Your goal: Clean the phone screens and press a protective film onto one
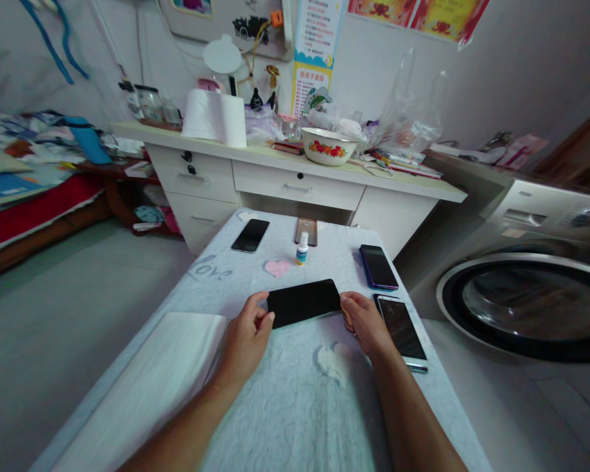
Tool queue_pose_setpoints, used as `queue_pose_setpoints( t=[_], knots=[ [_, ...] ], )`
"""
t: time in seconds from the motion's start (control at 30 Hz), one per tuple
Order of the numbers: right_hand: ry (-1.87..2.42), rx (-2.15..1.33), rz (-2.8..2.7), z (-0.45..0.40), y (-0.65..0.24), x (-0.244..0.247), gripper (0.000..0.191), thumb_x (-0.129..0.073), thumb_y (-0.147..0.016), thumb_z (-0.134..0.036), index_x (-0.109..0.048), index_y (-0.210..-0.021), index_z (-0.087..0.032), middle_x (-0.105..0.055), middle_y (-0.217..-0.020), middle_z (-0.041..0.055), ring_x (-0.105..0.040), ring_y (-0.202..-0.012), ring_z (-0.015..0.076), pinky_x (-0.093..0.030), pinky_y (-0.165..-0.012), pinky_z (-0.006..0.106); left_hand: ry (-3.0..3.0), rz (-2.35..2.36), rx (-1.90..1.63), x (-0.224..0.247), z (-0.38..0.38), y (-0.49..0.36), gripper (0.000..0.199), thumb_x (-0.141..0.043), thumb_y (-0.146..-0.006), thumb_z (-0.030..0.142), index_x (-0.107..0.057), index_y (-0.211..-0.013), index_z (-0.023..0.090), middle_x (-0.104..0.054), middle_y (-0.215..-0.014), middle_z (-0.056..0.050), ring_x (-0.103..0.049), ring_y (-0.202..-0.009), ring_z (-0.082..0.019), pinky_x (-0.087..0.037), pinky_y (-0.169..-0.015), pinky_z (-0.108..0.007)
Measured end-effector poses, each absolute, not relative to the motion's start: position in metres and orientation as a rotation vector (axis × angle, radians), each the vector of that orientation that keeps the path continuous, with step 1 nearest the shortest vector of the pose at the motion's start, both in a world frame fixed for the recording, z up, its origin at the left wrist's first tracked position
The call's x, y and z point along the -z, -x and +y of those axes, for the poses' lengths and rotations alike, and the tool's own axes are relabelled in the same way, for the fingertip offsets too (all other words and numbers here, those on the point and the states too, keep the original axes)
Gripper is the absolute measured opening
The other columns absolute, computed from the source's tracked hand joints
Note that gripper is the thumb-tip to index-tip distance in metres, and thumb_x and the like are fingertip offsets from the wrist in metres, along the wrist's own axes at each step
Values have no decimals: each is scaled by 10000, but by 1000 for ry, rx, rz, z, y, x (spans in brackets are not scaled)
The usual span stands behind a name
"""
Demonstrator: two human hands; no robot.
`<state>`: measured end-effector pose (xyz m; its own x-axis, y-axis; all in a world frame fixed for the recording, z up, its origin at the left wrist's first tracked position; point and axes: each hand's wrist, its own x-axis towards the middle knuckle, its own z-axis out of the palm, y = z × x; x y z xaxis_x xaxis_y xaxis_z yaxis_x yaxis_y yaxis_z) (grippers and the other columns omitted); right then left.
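A black-screened smartphone (303,303) is held sideways above the cloth-covered table, between my two hands. My left hand (248,334) grips its left end, thumb on the front edge. At the opposite end, the fingers of my right hand (366,320) are closed on the corner. Just right of that hand lies a white-framed phone (402,331), and a dark phone with a purple-blue edge (378,267) rests farther back. Beyond the held phone stands a small white spray bottle (301,250) with a blue and yellow label. A brownish phone case (307,231) lies flat behind the bottle.
Another black phone (250,235) lies at the table's far left. White paper or cloth (152,380) covers the near left. A white desk (295,187) with a flowered bowl (329,145) and tissue rolls (214,118) stands behind. A washing machine (526,262) is on the right.
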<state>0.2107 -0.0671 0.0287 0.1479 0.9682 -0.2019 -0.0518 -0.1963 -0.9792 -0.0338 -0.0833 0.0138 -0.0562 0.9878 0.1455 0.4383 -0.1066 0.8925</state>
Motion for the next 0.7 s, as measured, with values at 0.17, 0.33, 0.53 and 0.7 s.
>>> queue_pose_setpoints(
  t=[0.17,0.33,0.53,0.7],
  knots=[
    [1332,-1250,-992,-68,-212,-33,325,-706,-706,-456,-548,-796,-187,-317,-513,-116,-239,-415,51,-178,-381,198,-1625,1540,-1113,-13,-84,34,458,-510,-863,290,-445,-1309,204,-562,-666,57,-562,-610,-133,-427,-624,-243],
    [1211,-1226,-1002,-69,-213,-40,353,-744,-710,-448,-563,-871,-191,-362,-591,-98,-285,-450,49,-227,-408,188,-1745,1559,-1075,-9,-84,35,399,-499,-887,286,-467,-1273,191,-631,-732,22,-623,-684,-155,-464,-665,-266],
    [1191,-1140,-1016,-69,-211,-45,371,-763,-709,-463,-601,-901,-189,-454,-650,-62,-372,-484,63,-279,-424,193,-1848,1664,-995,-14,-85,35,341,-418,-931,271,-515,-1245,182,-728,-813,-35,-686,-743,-197,-487,-662,-295],
    [1168,-1053,-1059,-71,-214,-47,340,-741,-763,-449,-633,-957,-192,-497,-644,-46,-430,-524,83,-226,-406,188,-1830,1705,-1039,-20,-82,32,340,-428,-927,299,-605,-1184,166,-755,-903,-77,-713,-802,-223,-530,-709,-327]
  ],
)
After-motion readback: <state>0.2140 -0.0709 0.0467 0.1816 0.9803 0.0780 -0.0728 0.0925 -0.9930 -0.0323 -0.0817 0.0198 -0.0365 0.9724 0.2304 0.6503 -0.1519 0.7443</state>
